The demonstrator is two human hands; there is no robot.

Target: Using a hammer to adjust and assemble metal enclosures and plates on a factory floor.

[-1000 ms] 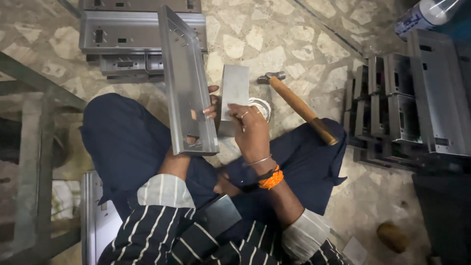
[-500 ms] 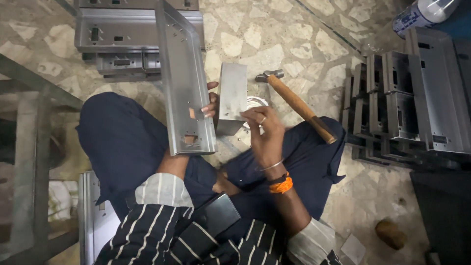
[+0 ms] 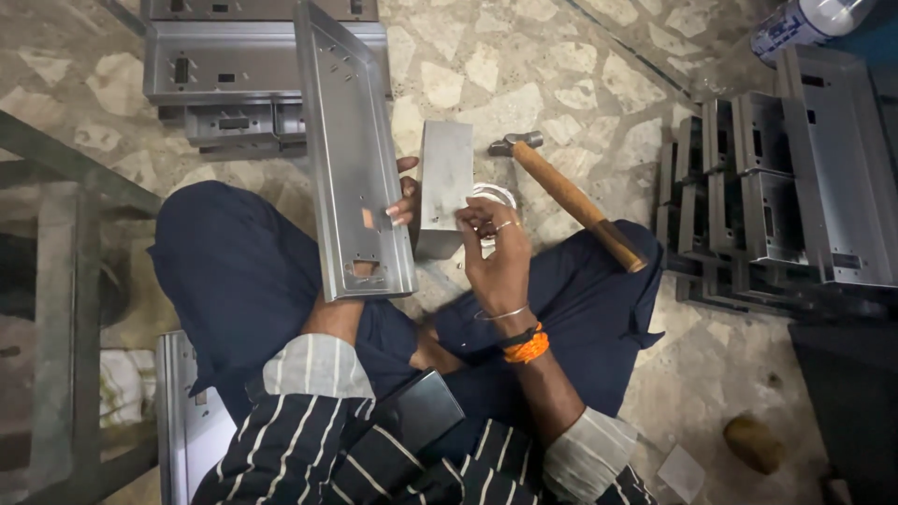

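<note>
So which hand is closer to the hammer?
Right. The right hand is just beside the hammer, not touching it. The left hand is farther off, behind the long metal panel.

Long panel (image 3: 351, 159): bare sheet metal, grey, smooth with a dull satin sheen — held by the left hand (image 3: 404, 198).
Small block (image 3: 443, 187): the same grey metal, matt and faintly smudged, touched by the right hand (image 3: 498, 257).
Hammer (image 3: 571, 198): handle of worn, unvarnished brown wood; head of dark, dull metal.
Stacked housings (image 3: 776, 196): folded grey sheet metal, smooth, softly reflective.
Floor (image 3: 524, 65): stone-chip mosaic, rough-looking and dusty.
Trousers (image 3: 243, 271): dark blue cloth, matt.
Shirt (image 3: 309, 440): striped woven cloth.
Wristband (image 3: 526, 348): orange thread — beside it, a thin shiny metal bangle.
</note>
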